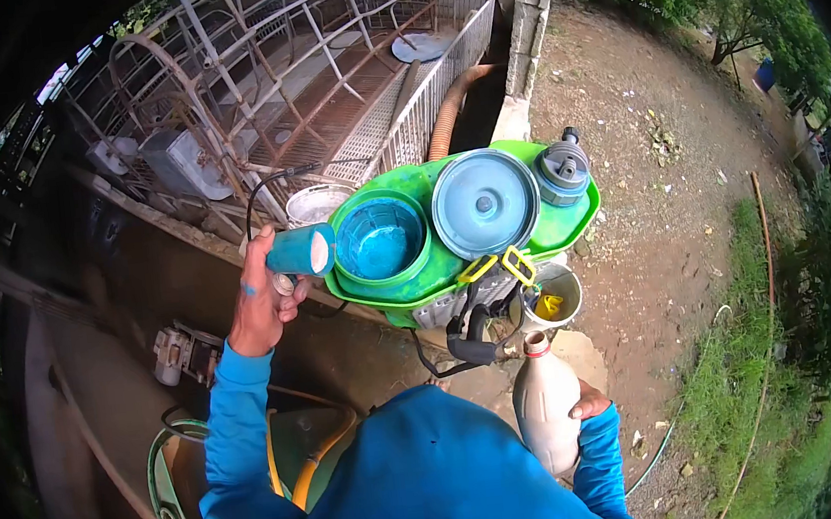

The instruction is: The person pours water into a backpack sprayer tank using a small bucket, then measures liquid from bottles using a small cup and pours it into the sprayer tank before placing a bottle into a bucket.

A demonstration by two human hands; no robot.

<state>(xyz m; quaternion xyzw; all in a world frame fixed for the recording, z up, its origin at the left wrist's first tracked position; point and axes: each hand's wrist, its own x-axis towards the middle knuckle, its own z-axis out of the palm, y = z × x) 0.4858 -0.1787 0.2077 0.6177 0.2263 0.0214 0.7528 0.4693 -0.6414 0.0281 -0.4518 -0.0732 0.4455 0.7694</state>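
My left hand (257, 300) is closed around a teal cup (293, 251), which lies tipped on its side, its pale face toward the tank opening. A small round whitish piece (284, 284) shows by the same fingers; I cannot make out its kind. Just right of the cup is a blue strainer basket (381, 239) set in the opening of a green backpack sprayer (438, 179). The sprayer's round grey-blue lid (486, 203) rests on top beside the opening. Low on the right, my right hand (591, 403) grips an uncapped plastic bottle (546, 402) of off-white stuff, upright, with a red neck ring.
A grey pump cap (564, 165) sits at the sprayer's right end. Behind are a white bucket (318, 204) and metal pens (318, 79). A pail (557, 296) with something yellow stands in front. A wheelbarrow (182, 482) is at lower left; bare ground (644, 137) lies right.
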